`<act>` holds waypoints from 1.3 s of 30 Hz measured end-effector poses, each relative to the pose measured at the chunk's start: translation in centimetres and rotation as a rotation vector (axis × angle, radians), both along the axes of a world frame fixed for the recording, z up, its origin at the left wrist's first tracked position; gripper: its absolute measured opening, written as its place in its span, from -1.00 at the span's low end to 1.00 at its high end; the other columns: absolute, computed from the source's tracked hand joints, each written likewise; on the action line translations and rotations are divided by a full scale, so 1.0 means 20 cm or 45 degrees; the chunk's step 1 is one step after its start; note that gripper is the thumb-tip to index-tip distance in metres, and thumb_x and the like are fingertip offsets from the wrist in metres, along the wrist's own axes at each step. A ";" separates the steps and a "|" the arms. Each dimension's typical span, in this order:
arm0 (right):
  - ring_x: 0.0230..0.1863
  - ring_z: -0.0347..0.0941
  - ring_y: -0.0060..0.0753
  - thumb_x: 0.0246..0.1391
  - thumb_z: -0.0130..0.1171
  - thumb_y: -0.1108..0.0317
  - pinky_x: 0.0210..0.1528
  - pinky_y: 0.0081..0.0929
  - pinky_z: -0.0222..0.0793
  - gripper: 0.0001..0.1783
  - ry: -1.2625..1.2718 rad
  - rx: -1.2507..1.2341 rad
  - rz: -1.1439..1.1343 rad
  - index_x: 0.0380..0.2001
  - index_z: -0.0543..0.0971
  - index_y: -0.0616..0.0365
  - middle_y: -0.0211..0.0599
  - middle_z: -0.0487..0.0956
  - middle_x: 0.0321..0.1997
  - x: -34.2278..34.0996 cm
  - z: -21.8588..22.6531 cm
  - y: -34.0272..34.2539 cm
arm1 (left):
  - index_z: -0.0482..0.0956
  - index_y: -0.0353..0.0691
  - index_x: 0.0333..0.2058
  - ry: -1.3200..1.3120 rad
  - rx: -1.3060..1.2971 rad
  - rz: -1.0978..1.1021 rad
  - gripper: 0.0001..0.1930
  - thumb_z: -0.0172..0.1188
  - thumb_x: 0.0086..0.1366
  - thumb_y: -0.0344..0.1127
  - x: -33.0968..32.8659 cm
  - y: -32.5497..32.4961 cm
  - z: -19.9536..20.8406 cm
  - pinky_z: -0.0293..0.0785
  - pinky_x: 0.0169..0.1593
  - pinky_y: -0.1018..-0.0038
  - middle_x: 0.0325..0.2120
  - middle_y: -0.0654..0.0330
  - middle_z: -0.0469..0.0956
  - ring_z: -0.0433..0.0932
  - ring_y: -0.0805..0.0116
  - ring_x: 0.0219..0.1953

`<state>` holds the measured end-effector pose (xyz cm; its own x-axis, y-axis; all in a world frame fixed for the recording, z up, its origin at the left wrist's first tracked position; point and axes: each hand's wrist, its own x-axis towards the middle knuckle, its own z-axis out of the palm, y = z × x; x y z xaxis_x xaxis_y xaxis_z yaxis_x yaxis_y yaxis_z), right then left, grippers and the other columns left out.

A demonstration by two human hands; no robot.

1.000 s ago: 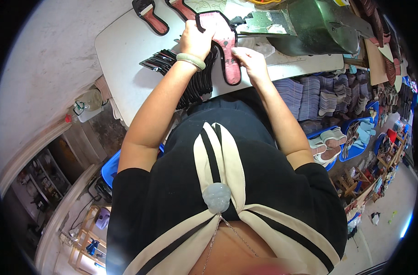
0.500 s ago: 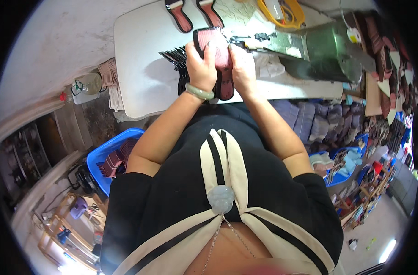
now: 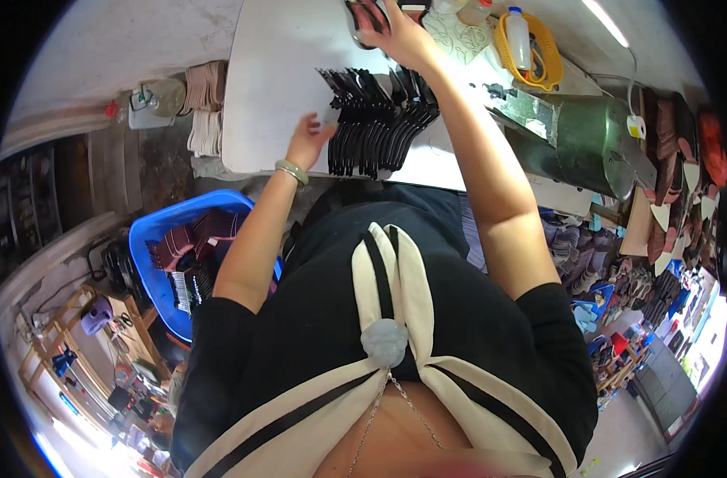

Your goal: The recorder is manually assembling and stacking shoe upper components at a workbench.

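At the far edge of the table, my right hand reaches over a pink, black-edged shoe insole, with thumb and fingers on its near end. Part of a second insole shows beside it, partly behind the hand. My left hand hovers over the table's near side, fingers apart and holding nothing. Just to its right stands a tightly packed row of black-edged insoles, set on edge with their curved outlines aligned.
The white table also bears a yellow basket with a bottle and a green machine at right. A blue bin of pink and black pieces stands at lower left. Pale stacked pieces lie past the table's left edge.
Both hands have parted from the insole they held together. My right hand has moved away to the far insoles, my left hand back to the left. The packed row is now uncovered.
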<state>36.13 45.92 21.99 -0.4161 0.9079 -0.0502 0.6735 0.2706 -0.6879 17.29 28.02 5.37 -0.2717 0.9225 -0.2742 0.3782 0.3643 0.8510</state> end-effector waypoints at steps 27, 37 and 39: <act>0.11 0.35 -0.09 -0.55 0.54 -0.02 0.09 -0.39 0.25 0.17 0.554 -0.875 0.295 0.18 0.17 0.12 0.02 0.44 0.03 -0.12 -0.30 -0.82 | 0.24 -0.30 0.08 -1.347 -0.246 -0.435 -0.52 0.08 0.17 -0.38 -0.02 -0.08 0.19 0.36 0.03 0.38 -0.05 0.11 0.38 0.43 0.29 -0.06; -0.26 0.50 -0.14 -0.53 0.50 0.14 -0.24 -0.38 0.38 -0.08 0.376 -0.692 0.340 0.00 0.27 0.07 -0.17 0.55 -0.29 -0.20 -0.50 -0.79 | 0.22 -0.32 0.10 -1.381 -0.273 -0.699 -0.50 0.09 0.19 -0.36 0.23 -0.08 0.35 0.32 0.09 0.37 0.00 0.11 0.35 0.41 0.26 -0.02; -0.29 0.50 -0.16 -0.54 0.47 0.07 -0.30 -0.35 0.40 -0.15 0.224 -0.959 0.365 -0.07 0.35 0.09 -0.17 0.54 -0.27 -0.23 -0.51 -0.77 | 0.21 -0.33 0.10 -1.346 -0.275 -0.587 -0.49 0.10 0.19 -0.36 0.12 -0.09 0.28 0.31 0.10 0.37 0.01 0.11 0.35 0.40 0.26 -0.01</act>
<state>31.63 30.58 11.83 -0.6855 0.5142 -0.5155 0.5137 -0.1602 -0.8429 19.72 26.18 11.02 0.5330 0.7806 -0.3264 -0.3458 0.5530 0.7580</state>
